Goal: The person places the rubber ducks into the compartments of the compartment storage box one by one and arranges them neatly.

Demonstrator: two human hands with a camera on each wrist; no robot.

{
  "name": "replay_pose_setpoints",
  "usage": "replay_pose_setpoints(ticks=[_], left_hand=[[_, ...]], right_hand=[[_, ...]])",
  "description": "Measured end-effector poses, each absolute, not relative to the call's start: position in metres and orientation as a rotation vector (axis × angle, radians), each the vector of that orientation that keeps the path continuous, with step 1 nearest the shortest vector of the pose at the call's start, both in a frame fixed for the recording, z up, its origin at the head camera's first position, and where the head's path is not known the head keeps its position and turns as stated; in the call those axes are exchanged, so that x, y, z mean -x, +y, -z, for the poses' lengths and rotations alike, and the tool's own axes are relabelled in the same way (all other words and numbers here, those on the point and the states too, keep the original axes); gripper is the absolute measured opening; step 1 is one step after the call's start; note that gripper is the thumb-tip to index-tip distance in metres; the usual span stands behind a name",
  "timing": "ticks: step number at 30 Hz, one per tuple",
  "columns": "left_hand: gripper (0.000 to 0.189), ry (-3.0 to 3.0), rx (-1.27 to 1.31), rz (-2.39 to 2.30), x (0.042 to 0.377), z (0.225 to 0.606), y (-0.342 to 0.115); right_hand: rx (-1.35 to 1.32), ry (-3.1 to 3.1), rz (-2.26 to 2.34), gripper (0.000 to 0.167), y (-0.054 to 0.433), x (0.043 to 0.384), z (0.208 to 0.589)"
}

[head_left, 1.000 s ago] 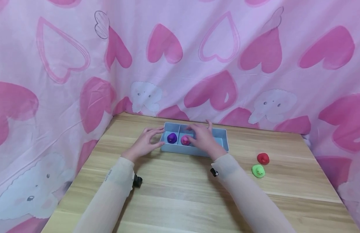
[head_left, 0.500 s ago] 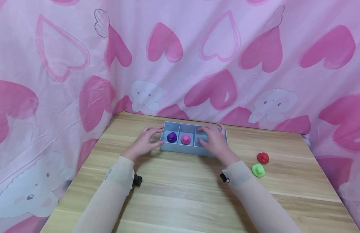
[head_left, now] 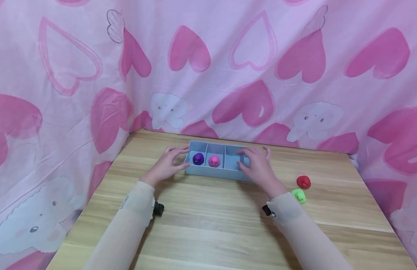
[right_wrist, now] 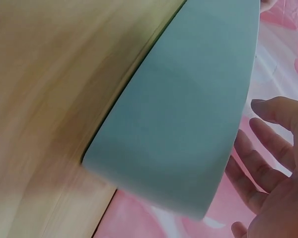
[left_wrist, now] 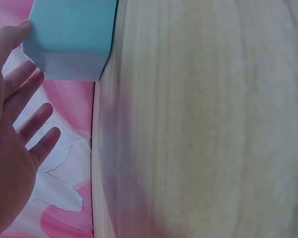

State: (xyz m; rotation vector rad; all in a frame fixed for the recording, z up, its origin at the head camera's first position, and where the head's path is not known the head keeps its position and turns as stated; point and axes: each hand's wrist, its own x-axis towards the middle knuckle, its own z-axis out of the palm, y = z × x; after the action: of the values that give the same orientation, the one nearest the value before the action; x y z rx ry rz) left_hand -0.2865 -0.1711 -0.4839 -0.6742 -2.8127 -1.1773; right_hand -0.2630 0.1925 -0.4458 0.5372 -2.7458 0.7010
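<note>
A blue-grey divided box (head_left: 211, 171) stands near the back of the table. A purple toy duck (head_left: 198, 159) sits in its leftmost compartment, and a pink toy duck (head_left: 214, 161) is in the compartment beside that. At the box's left end my left hand (head_left: 165, 165) touches the rim with thumb and fingertips, its other fingers spread in the left wrist view. My right hand (head_left: 259, 165) is over the right part of the box, fingers loosely bent and holding nothing; it hides that end. In the right wrist view its fingers lie beyond the long wall's rim.
A red toy duck (head_left: 303, 182) and a green toy duck (head_left: 299, 195) lie on the wooden table (head_left: 208, 228) to the right of the box. The right sleeve (head_left: 292, 213) overlaps the green one slightly. A pink curtain with hearts (head_left: 189, 48) hangs around the table's back and sides.
My right hand has moved right along the box, away from the pink duck, which now shows fully in its compartment. My left hand has stayed at the left end.
</note>
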Motion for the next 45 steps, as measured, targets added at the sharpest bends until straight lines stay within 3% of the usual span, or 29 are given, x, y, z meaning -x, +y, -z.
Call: replay_pose_setpoints(ticks=[45], left_hand=[[0.061, -2.789, 0.697, 1.192, 0.287, 0.486, -0.171]], right_hand=[[-0.285, -2.714, -0.652, 0.029, 0.308, 0.210, 0.462]])
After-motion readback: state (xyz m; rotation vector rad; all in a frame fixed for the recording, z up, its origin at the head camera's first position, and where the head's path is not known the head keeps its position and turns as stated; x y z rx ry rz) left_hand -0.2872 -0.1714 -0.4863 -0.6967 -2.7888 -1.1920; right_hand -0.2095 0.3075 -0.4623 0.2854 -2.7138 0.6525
